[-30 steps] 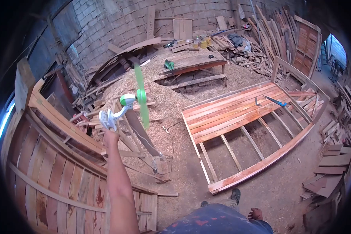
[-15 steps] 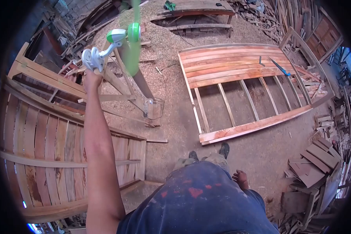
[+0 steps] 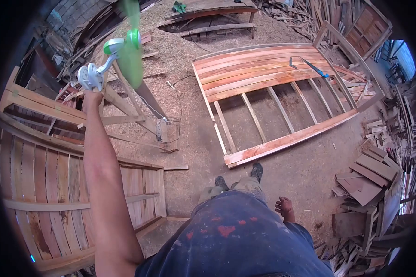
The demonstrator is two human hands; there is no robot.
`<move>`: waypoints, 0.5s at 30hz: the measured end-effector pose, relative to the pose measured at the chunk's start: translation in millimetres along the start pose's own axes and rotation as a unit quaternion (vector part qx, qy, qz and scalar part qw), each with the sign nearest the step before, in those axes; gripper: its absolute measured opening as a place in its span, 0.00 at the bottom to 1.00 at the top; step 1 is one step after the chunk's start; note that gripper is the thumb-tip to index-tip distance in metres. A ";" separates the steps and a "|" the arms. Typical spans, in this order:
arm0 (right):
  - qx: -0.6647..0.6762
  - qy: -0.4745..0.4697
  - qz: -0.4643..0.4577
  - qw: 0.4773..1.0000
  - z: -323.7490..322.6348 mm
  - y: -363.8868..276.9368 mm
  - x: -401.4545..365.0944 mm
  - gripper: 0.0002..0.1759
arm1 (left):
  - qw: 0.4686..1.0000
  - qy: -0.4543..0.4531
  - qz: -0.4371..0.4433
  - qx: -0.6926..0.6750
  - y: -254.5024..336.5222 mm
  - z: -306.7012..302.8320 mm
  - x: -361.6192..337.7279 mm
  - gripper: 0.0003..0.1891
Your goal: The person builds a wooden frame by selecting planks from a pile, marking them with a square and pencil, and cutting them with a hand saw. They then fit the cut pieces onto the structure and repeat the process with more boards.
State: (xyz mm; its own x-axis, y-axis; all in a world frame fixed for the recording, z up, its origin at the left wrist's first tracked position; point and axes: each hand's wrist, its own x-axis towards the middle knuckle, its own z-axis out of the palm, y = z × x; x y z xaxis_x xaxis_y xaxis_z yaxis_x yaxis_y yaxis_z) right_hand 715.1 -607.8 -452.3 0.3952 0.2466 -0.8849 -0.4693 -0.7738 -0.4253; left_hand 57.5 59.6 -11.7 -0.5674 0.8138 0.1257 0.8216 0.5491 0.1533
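Observation:
At the upper left, my left hand (image 3: 93, 97) is raised on an outstretched arm and closed on the base of a white and green electric fan (image 3: 91, 76). Green blur shows at the fan's blades (image 3: 133, 64). Sloping wooden struts stand close beside and below it. My right hand (image 3: 285, 207) hangs low by my right side, fingers loosely curled and a little apart, holding nothing.
Ahead lies a slatted wooden frame (image 3: 258, 153), bearing a blue-handled handsaw (image 3: 315, 68) and a small square (image 3: 292, 62). Another plank panel (image 3: 51, 173) leans at left. A power strip (image 3: 160, 130) with cord is near the struts. Scrap boards (image 3: 367, 180) pile at right.
The whole view has shifted, so the frame and fan appear farther left. My left hand keeps its hold on the fan; my right hand still hangs at my side.

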 end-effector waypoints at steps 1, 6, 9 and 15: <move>0.005 -0.001 0.001 1.000 -2.1 1.2 -1.0 0.27 | 1.000 -0.001 0.001 0.003 -0.2 -1.8 -2.2 0.42; 0.017 -0.009 0.005 1.000 -9.1 12.6 -0.1 0.24 | 0.999 0.029 0.038 -0.004 -2.4 -7.7 -22.3 0.37; 0.054 0.027 -0.004 0.998 0.7 24.5 0.5 0.24 | 0.994 0.025 0.110 -0.007 -19.1 11.3 0.1 0.36; 0.065 0.078 -0.005 0.995 1.9 40.6 9.9 0.22 | 0.984 0.011 0.175 0.042 -35.5 23.3 36.2 0.34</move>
State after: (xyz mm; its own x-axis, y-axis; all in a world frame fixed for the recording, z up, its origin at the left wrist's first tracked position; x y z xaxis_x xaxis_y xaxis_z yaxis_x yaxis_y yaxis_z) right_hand 698.4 -635.6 -478.7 0.5142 0.1527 -0.8440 -0.5586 -0.6871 -0.4646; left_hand 9.1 74.0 -35.4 -0.2487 0.9522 0.1774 0.9681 0.2501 0.0144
